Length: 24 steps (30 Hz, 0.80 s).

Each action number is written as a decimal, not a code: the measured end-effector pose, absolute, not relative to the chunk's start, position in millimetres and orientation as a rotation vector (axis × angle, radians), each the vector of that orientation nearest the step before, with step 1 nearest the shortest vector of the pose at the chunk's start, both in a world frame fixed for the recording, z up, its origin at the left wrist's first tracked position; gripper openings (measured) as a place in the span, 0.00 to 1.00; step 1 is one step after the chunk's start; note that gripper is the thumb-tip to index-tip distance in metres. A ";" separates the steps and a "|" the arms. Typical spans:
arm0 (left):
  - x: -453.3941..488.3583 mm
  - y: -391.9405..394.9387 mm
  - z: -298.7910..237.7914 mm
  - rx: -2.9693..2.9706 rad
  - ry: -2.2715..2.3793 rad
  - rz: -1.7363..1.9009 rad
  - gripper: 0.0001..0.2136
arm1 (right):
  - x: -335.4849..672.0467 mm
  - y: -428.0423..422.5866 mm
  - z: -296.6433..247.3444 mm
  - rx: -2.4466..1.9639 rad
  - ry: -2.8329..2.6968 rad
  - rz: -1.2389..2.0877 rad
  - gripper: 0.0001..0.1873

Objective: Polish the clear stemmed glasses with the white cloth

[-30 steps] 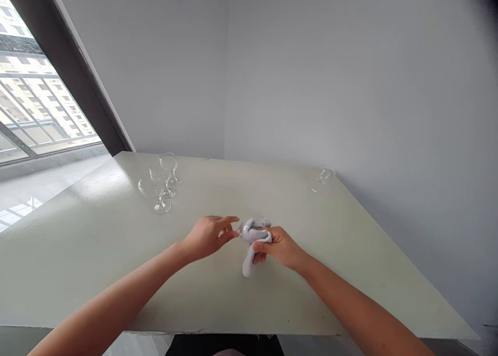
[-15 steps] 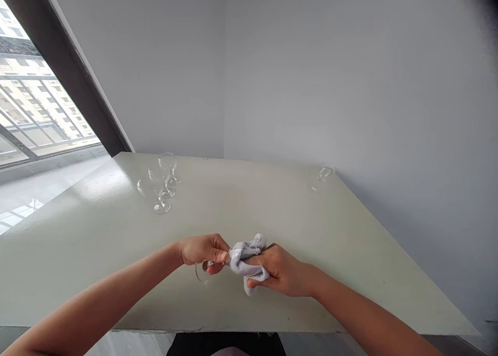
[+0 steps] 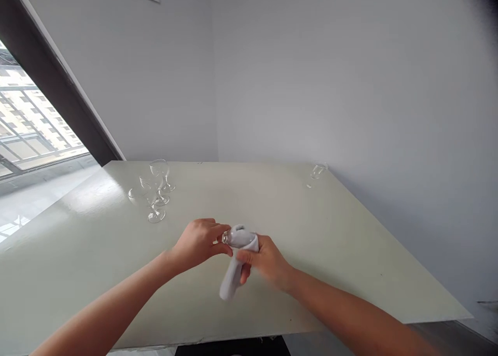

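Note:
Over the middle of the pale table (image 3: 350,242) my two hands meet around a small clear stemmed glass (image 3: 227,236). My left hand (image 3: 198,242) is closed, its fingers pinching the glass at its stem end. My right hand (image 3: 264,260) is closed on a light grey cloth (image 3: 235,262) wrapped over the glass bowl. One tail of the cloth hangs down toward the table. Most of the glass is hidden by cloth and fingers.
Three clear stemmed glasses (image 3: 153,190) stand in a group at the far left of the table. Another glass (image 3: 317,172) lies on its side at the far right corner by the wall. A window (image 3: 27,127) is at the left.
The glass's base, seen below my left hand half a second ago, is hidden now. Both hands rose slightly. The cloth tail hangs lower and to the left.

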<state>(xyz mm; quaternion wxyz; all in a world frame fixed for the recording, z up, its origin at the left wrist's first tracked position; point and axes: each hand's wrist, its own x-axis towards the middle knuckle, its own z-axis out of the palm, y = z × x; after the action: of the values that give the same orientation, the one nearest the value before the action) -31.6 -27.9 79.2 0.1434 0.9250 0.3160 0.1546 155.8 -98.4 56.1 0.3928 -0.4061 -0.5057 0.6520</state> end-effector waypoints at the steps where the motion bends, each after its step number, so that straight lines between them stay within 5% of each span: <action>1: -34.4 -25.5 82.4 2.509 0.862 0.351 0.16 | 158.9 -100.0 59.7 -1.030 -1.515 1.572 0.12; 5: -42.1 -20.3 88.7 1.877 0.582 0.028 0.20 | 177.2 -95.0 75.1 -0.901 -2.373 0.886 0.11; 9: -39.4 -20.5 76.7 1.480 0.463 0.040 0.21 | 193.5 -75.0 85.3 -0.777 -2.579 0.381 0.20; 20: -43.4 -12.6 65.7 1.219 0.675 0.376 0.17 | 234.0 -62.1 86.8 -1.292 -1.869 0.370 0.18; 24: -35.0 -13.7 66.7 1.537 1.000 0.416 0.11 | 207.5 -78.5 102.4 -1.121 -2.222 0.099 0.23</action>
<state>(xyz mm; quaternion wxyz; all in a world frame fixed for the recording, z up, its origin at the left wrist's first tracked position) -35.0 -13.7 66.7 0.5897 0.6603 0.4294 0.1788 207.5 -78.5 102.4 0.3195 -0.4266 -0.8453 0.0377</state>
